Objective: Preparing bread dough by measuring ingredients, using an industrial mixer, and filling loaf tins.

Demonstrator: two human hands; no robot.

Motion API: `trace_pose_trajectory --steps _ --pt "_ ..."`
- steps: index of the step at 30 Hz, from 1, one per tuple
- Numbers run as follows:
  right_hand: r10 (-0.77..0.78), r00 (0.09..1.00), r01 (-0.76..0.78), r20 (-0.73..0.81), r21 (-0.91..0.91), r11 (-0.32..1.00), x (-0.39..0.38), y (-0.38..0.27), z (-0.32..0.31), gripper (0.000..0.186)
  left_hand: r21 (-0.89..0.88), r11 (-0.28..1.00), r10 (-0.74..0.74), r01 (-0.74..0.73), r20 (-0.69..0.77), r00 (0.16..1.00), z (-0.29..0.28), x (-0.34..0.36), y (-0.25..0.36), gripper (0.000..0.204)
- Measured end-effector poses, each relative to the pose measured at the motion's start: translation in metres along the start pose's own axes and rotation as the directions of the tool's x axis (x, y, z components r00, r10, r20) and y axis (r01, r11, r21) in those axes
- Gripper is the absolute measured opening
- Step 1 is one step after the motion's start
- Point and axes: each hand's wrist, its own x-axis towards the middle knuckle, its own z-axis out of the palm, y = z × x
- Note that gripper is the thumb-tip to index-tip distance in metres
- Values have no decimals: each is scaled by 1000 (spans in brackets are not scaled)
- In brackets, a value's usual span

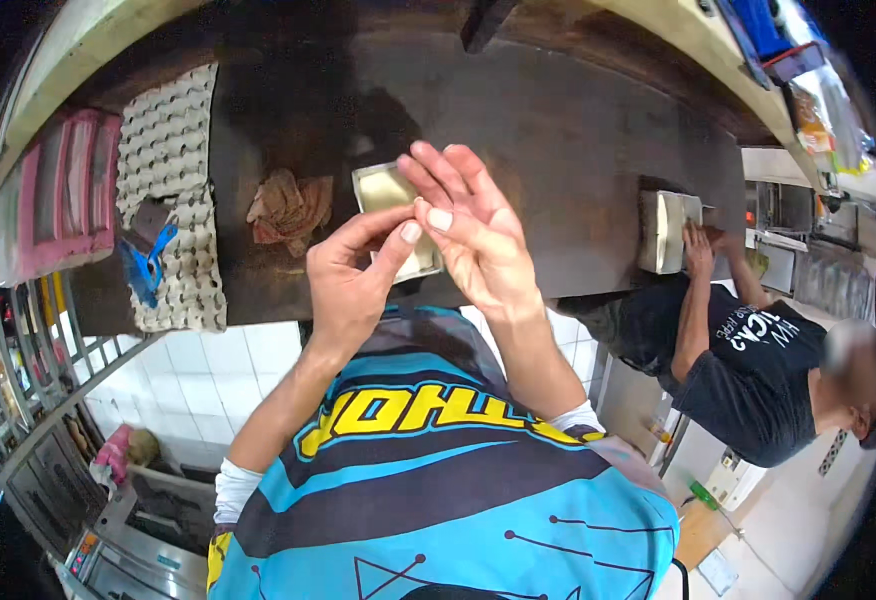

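My left hand (350,285) and my right hand (483,245) meet at the fingertips above a pale rectangular tray (386,185). The left thumb and index finger are pinched. Against them press the right thumb and a fingertip, while the other right fingers stretch upward. A tiny pale thing may sit between the fingertips, too small to name. The tray rests on the dark table and has a light rim and a smooth cream-yellow inside; my hands cover much of it.
A crumpled reddish-brown cloth (288,208) lies left of the tray. Beyond it are grey egg trays (166,135) with a blue-handled tool (153,262) on top, and a pink-ribbed clear container (58,195). At right, a co-worker in a black shirt (748,370) handles another pale tray (666,232).
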Motion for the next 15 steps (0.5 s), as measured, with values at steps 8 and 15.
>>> trace_pose_trajectory --steps 8,15 --pt "-296 911 324 286 -57 944 8 -54 80 56 -114 923 379 -368 98 920 19 31 100 19" --pt "-344 909 334 236 81 939 1 -68 108 54 -260 915 357 -309 162 920 33 31 133 17"
